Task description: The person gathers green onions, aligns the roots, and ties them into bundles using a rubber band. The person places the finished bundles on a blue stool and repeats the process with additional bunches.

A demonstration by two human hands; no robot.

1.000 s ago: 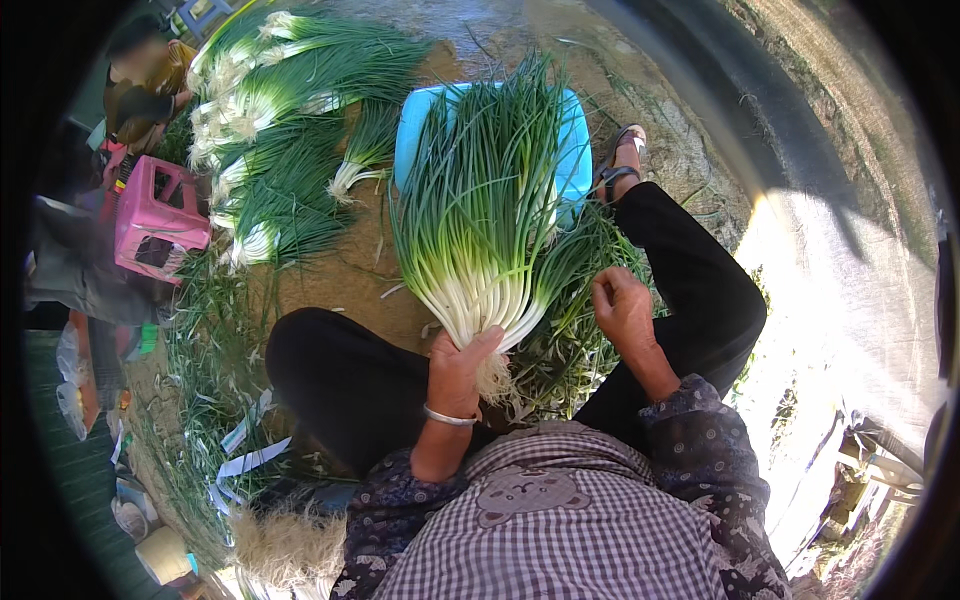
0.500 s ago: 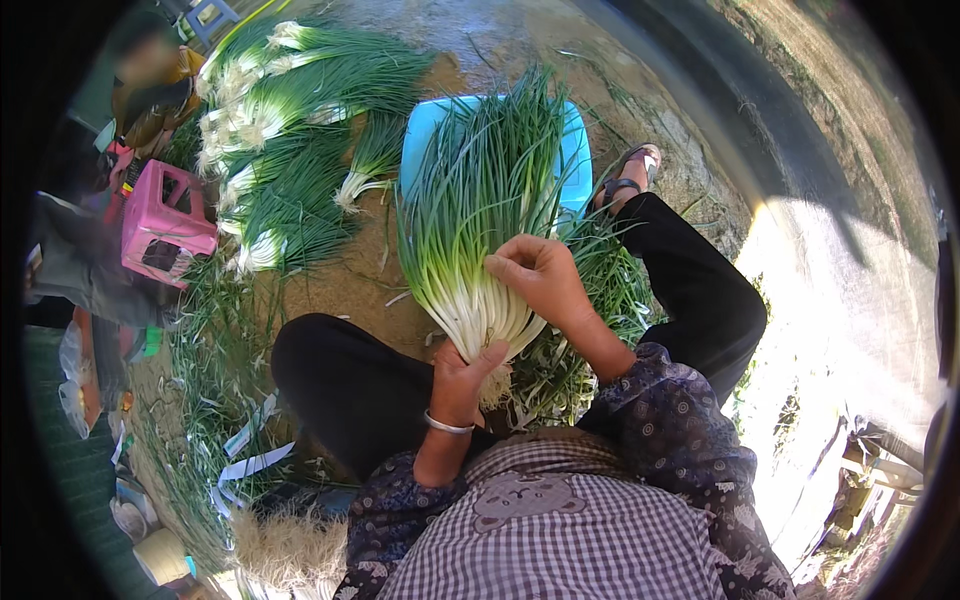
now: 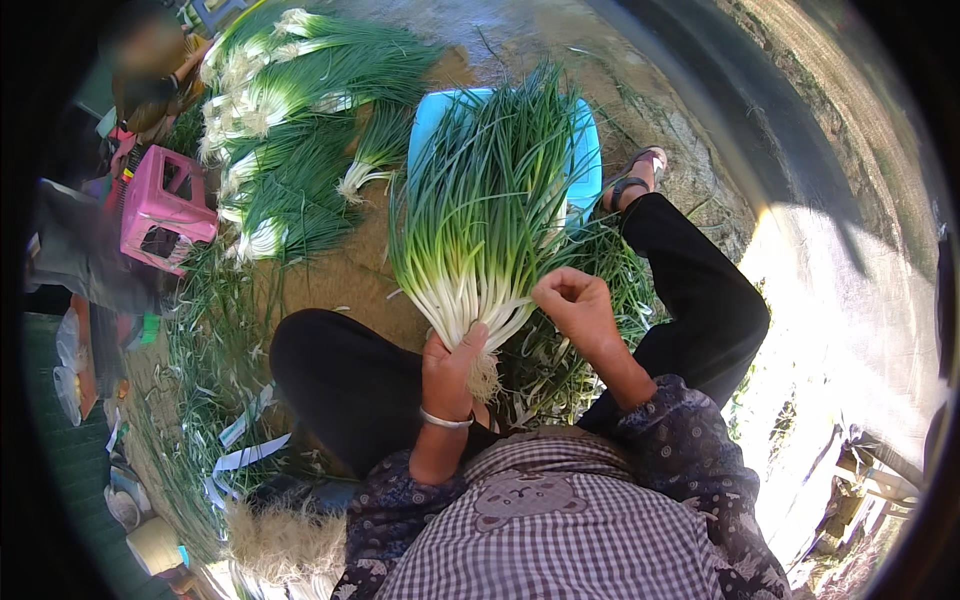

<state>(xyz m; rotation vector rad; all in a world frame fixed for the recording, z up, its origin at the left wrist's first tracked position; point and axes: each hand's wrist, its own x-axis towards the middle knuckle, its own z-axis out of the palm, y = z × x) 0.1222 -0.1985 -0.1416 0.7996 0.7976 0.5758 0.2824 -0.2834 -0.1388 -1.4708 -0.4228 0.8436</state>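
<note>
A wide, fanned bunch of green onions (image 3: 475, 240) lies across my front, its white stalks toward me and its dark green tops pointing away. My left hand (image 3: 448, 372) is closed round the white base, with the thumb on top and pale roots hanging below. Just right of the white stalks is my right hand (image 3: 585, 315), thumb and forefinger pinched together. Whatever those fingertips hold, if anything, is too small to make out. The green tops rest over a light blue plastic surface (image 3: 587, 150), which shows at their edges.
More green onion bunches (image 3: 290, 110) lie on the ground at the far left, near a pink plastic stool (image 3: 165, 205) and another person (image 3: 145, 85). Loose trimmings (image 3: 205, 350) litter the ground. A heap of cut roots (image 3: 275, 545) sits by my left side.
My right hand has moved off the top of the white stalks, to the right and slightly nearer me. The left hand still grips the bunch, which has spread a little.
</note>
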